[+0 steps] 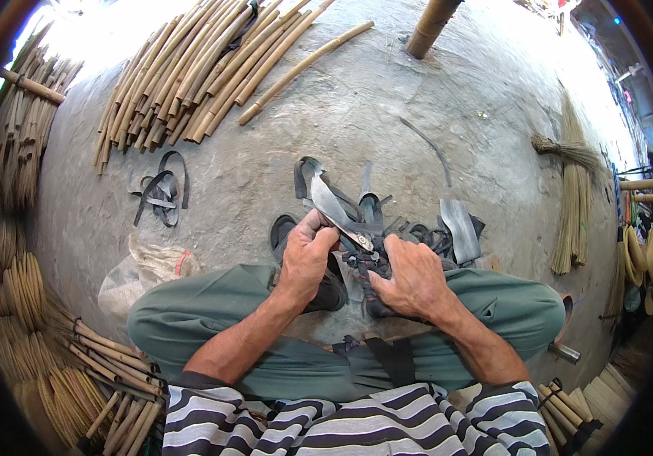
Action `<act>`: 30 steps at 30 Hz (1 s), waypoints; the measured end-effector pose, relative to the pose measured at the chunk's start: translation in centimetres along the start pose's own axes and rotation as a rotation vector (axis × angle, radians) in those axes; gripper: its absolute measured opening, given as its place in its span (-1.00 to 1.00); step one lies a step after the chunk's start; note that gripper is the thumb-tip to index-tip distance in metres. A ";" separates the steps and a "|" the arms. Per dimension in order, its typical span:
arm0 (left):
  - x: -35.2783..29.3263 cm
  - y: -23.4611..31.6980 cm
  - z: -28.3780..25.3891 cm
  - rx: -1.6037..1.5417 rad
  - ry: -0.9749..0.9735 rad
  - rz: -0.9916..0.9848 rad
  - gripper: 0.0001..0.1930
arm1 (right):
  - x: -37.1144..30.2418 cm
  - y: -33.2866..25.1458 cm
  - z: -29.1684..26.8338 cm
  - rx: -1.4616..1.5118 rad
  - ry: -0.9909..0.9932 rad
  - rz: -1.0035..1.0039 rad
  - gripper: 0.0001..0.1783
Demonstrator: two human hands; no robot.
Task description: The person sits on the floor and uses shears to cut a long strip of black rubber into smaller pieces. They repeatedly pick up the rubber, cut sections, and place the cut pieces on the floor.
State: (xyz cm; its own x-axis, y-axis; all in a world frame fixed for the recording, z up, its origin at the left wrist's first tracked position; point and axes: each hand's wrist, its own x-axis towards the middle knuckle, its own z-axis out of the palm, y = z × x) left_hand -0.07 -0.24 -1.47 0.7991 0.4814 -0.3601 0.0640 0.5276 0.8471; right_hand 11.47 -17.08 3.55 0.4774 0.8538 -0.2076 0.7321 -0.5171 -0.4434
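Observation:
My right hand (pixel 415 280) is closed round the dark handles of a pair of shears (pixel 361 240); a round pivot shows between my hands. The blades point up and left toward my left hand (pixel 309 249), partly hidden there. My left hand pinches a grey rubber strip (pixel 328 199), which curves away from the fingers beside the blades. Just beyond and beneath my hands lies a heap of dark rubber strips (pixel 423 235), between my feet. A wider grey rubber piece (pixel 460 230) rests at the heap's right side.
Bamboo poles (pixel 189 76) lie on the concrete floor ahead, near an upright bamboo post (pixel 431 29). Loose black strips (pixel 162 194) and a pale sack (pixel 148 270) are to the left. Bundled bristles (pixel 572 190) lie right. Coiled cane (pixel 26 289) stands at the left edge.

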 end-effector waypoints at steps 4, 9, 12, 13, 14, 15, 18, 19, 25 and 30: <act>0.1 0.2 -0.1 -0.074 0.017 -0.051 -0.73 | 0.0 -0.1 -0.3 0.056 -0.104 0.062 -0.51; 0.9 0.5 -0.6 -0.142 0.128 -0.153 -0.85 | 0.0 0.0 -0.2 0.057 -0.134 0.069 -0.51; 1.3 0.9 -1.1 -0.142 0.158 -0.134 -0.90 | -0.1 0.0 0.1 0.037 -0.136 0.095 -0.51; 1.3 0.9 -1.1 -0.144 0.165 -0.132 -0.90 | 0.0 0.0 0.2 0.017 -0.070 0.040 -0.51; 1.2 0.9 -1.1 -0.149 0.178 -0.137 -0.90 | 0.0 0.0 0.3 -0.007 -0.006 -0.017 -0.50; 1.1 0.8 -0.9 -0.123 0.144 -0.087 -0.89 | 0.1 0.1 0.4 -0.043 0.042 -0.060 -0.49; 0.3 0.4 0.0 -0.046 0.066 0.018 -0.86 | 0.1 0.1 0.4 -0.105 0.131 -0.102 -0.48; 0.1 0.3 0.2 -0.013 0.044 0.035 -0.85 | 0.1 0.1 0.3 -0.079 0.151 -0.104 -0.48; 0.1 0.3 0.0 -0.049 0.039 -0.010 -0.80 | -0.1 -0.5 -0.4 0.033 -0.038 0.032 -0.49; 0.5 0.5 -0.5 -0.080 0.062 -0.113 -0.84 | 0.0 -0.4 -0.3 0.068 -0.122 0.063 -0.50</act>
State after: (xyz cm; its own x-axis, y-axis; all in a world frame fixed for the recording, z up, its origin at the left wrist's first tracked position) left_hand 0.01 0.60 -1.45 0.7511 0.4566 -0.4768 0.1018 0.6335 0.7670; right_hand 11.32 -16.92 4.03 0.4561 0.8226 -0.3395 0.6659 -0.5686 -0.4831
